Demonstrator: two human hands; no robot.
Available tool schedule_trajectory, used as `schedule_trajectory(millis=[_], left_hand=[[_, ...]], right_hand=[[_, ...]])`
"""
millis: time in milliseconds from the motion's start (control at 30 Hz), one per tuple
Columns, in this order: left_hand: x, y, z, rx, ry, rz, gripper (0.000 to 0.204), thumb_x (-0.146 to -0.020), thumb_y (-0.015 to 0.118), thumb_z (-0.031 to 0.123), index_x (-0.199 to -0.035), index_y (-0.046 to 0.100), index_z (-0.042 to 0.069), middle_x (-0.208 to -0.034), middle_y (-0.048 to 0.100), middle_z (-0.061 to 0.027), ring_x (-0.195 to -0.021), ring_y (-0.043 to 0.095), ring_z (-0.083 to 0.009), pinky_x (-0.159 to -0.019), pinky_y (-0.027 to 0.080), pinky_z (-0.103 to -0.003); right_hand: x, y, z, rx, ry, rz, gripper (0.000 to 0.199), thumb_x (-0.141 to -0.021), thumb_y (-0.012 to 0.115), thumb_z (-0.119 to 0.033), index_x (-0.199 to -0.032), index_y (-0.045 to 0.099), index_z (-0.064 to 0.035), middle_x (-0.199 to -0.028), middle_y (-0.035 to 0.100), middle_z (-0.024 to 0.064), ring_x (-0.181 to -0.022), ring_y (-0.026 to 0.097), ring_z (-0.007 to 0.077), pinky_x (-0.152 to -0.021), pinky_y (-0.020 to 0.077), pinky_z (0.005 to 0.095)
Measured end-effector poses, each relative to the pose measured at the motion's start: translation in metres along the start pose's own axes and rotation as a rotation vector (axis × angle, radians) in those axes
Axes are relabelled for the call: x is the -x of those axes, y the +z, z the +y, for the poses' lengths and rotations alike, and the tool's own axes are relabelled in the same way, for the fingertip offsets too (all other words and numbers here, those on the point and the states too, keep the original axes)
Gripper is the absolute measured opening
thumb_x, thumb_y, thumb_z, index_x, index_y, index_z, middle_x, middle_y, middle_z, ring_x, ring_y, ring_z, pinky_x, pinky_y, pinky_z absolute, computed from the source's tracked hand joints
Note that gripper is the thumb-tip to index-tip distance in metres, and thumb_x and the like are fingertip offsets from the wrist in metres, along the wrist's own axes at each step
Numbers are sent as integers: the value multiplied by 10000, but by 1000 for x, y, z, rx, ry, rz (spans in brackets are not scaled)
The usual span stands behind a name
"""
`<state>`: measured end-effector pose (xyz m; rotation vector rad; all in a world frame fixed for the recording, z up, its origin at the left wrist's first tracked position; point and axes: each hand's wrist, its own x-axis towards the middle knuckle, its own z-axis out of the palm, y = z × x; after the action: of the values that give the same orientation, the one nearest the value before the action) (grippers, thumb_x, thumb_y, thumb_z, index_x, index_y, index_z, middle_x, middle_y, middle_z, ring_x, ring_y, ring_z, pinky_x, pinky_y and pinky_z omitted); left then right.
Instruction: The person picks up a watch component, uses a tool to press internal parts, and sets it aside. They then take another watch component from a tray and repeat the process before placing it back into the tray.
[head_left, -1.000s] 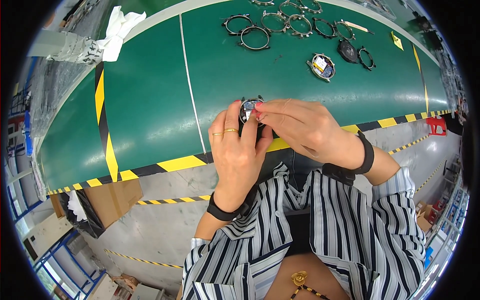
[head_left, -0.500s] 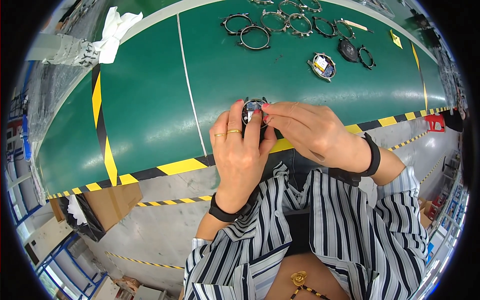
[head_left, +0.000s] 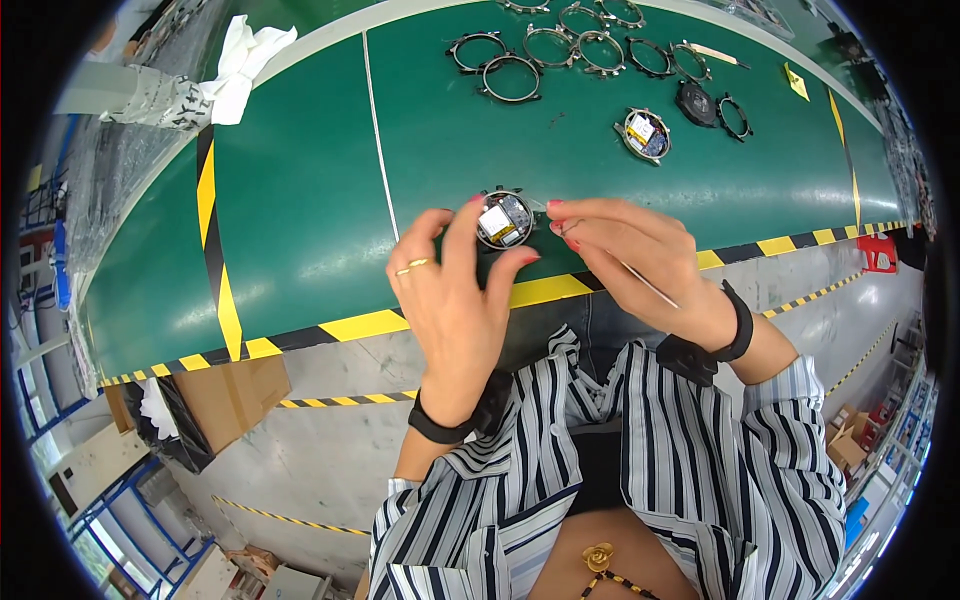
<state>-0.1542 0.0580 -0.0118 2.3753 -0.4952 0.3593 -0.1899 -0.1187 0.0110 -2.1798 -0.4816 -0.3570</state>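
An opened round watch case (head_left: 507, 220) lies on the green table in front of me, with a white block and a dark circuit board showing inside. My left hand (head_left: 447, 285) steadies it, index fingertip on its left rim and thumb by its lower right edge. To the right, my right hand (head_left: 640, 260) is closed in a pinch around a thin metal tool (head_left: 650, 284), perhaps tweezers. Its slim end points toward the case, slightly apart from it. A second opened watch case (head_left: 644, 135) sits farther off to the right.
Several bare watch frames (head_left: 511, 78) lie along the far side of the table (head_left: 290, 210). Beside them are a black watch back (head_left: 696, 103) and a yellow sticky note (head_left: 795, 82). White cloth (head_left: 243, 68) hangs at the far left. Black-and-yellow tape (head_left: 365, 328) marks the near edge.
My right hand has drawn back to the right, away from the case. My left fingers have moved off its inside to its rim, so the interior shows more fully.
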Motion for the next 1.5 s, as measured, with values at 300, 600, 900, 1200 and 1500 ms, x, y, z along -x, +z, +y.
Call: schedule_trajectory(millis=[300, 600, 900, 1200, 1500], left_hand=[[-4, 5, -4, 89, 70, 34, 298, -623, 743, 155, -903, 661, 93, -1093, 533, -116, -936, 508, -290, -790, 403, -382], [-7, 19, -5, -43, 201, 53, 289, -617, 747, 130, -877, 638, 70, -1101, 568, -101, -952, 517, -281, -781, 396, -370], [-6, 18, -8, -2, 223, 47, 294, -636, 743, 112, -900, 628, 51, -1098, 573, -118, -969, 517, -290, -780, 395, -364], [-8, 16, -5, -3, 198, 43, 261, -658, 733, 110, -888, 640, 31, -1075, 584, -104, -954, 518, -281, -789, 424, -361], [-6, 14, -2, 13, 138, -52, 342, -637, 753, 172, -915, 603, 42, -1063, 523, -125, -875, 509, -286, -730, 397, -374]], right_hand=[[-11, -1, 5, -181, 91, 98, 161, -765, 547, 110, -912, 588, 62, -1006, 603, 166, -827, 629, 226, -714, 522, 283], [-9, 9, 11, -87, 21, 67, 175, -752, 566, 102, -918, 601, 59, -991, 608, 158, -800, 629, 233, -663, 517, 281], [-14, 18, 16, -65, -50, 114, 174, -748, 582, 90, -917, 604, 55, -978, 611, 158, -782, 628, 233, -642, 517, 278], [-11, 8, 13, -41, 39, 110, 164, -748, 581, 98, -905, 605, 58, -969, 618, 151, -780, 630, 222, -635, 517, 271], [-5, 8, 13, -31, 40, 100, 165, -745, 582, 98, -902, 606, 54, -970, 620, 149, -781, 631, 226, -641, 516, 275]])
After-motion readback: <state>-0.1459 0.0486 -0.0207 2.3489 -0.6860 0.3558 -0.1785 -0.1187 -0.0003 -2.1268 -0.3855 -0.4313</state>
